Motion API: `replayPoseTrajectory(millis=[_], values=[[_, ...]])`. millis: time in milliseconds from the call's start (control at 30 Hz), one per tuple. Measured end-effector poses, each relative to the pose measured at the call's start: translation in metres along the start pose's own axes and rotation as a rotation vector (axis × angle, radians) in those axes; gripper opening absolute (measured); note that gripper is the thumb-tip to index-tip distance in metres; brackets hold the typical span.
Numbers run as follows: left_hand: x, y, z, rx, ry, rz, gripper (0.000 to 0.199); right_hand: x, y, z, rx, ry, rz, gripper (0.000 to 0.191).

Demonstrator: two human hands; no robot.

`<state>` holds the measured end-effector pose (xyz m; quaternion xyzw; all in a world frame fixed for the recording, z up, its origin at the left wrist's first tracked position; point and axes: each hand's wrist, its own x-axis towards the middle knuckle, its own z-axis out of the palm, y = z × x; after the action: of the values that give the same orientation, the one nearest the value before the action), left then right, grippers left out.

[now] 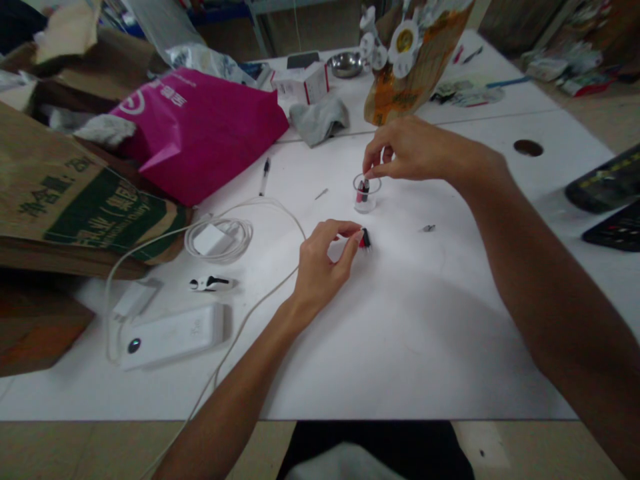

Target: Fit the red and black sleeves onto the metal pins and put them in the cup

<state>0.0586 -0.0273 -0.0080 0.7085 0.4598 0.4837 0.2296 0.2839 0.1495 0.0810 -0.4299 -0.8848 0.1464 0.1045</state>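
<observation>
My left hand (327,260) is pinched around several small red and black pieces (365,239) with thin metal ends, just above the white tabletop. Their exact kind is too small to tell. Beyond it stands a small clear cup (366,204) with similar red and black pieces (362,191) upright inside. My right hand (407,150) reaches over the cup from the right, its fingers drawn together at the rim, by the top of a black piece. Whether the fingertips grip that piece is hard to see. A small metal bit (429,229) lies to the right, another thin one (322,193) to the left.
On the left lie white-handled nippers (211,284), a power bank (173,335), a coiled cable (243,248) and a pen (265,176). A magenta bag (210,127), grey cloth (319,121) and metal bowl (345,64) stand farther back. A dark bottle (605,179) is at right.
</observation>
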Motion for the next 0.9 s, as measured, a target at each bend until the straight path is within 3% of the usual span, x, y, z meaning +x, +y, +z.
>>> replayPoseTrajectory(millis=[500,667,800,900], values=[[0.0,0.0,0.0,-0.003,0.007,0.0,0.006,-0.001,0.002,-0.004,0.023,0.003,0.015,0.028],[0.0,-0.005,0.0,0.014,-0.015,-0.011,0.007,-0.012,-0.011,-0.021,0.0,0.017,0.04,0.026],[0.0,-0.015,-0.001,0.088,-0.064,-0.006,0.015,-0.032,-0.028,-0.039,-0.044,0.128,0.01,0.021],[0.0,-0.025,0.0,0.174,-0.116,0.031,0.032,-0.052,-0.024,-0.038,-0.004,0.28,0.008,0.017]])
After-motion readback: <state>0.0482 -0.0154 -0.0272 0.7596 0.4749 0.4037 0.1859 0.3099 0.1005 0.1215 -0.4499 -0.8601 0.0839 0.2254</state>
